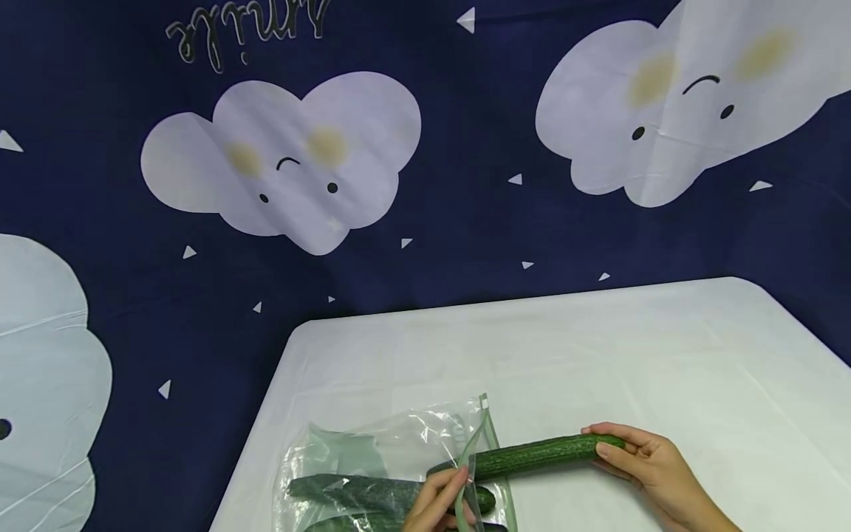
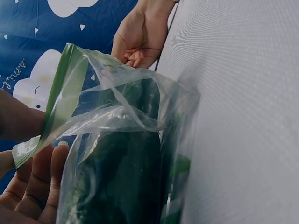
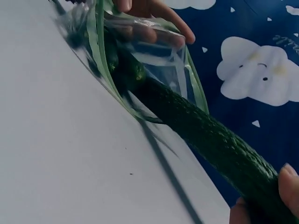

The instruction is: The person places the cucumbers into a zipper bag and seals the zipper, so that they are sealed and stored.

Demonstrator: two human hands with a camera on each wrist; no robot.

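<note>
- Head view: I see my right hand [image 1: 648, 462] at the lower right of the frame, fingers curled round the far end of a long cucumber [image 1: 532, 456]; the cucumber lies almost level, just above the white table [image 1: 665, 355], and its other end pokes into the mouth of a clear zip bag [image 1: 379, 462] at the lower middle; my left hand [image 1: 439, 506] sits at the bottom edge, thumb and fingers pinching the green zip strip [image 1: 488, 443] and lifting it so the mouth gapes; at least 1 more cucumber [image 1: 352, 491] already lies inside the bag, touching the table through the plastic; a dark blue backdrop [image 1: 465, 222] with white clouds hangs behind, filling the upper half.

- Left wrist view: my left hand's fingers [image 2: 39, 182] fill the lower left, curled and gripping the green zip strip [image 2: 60, 100]; the bag [image 2: 135, 140] stretches up the centre, dark green cucumber [image 2: 126, 182] showing through the plastic; my right hand [image 2: 140, 35] is at the top centre, beyond the bag's mouth; the table [image 2: 243, 112] takes the right side.

- Right wrist view: the held cucumber [image 3: 210, 140] runs from the lower right up to the upper left and enters the bag [image 3: 149, 42] between the 2 green zip strips [image 3: 194, 88]; my right fingertips [image 3: 287, 184] clasp its near end at the lower right corner; the left hand [image 3: 154, 16] holds the bag's upper lip at the top; the table [image 3: 70, 140] fills the left.
</note>
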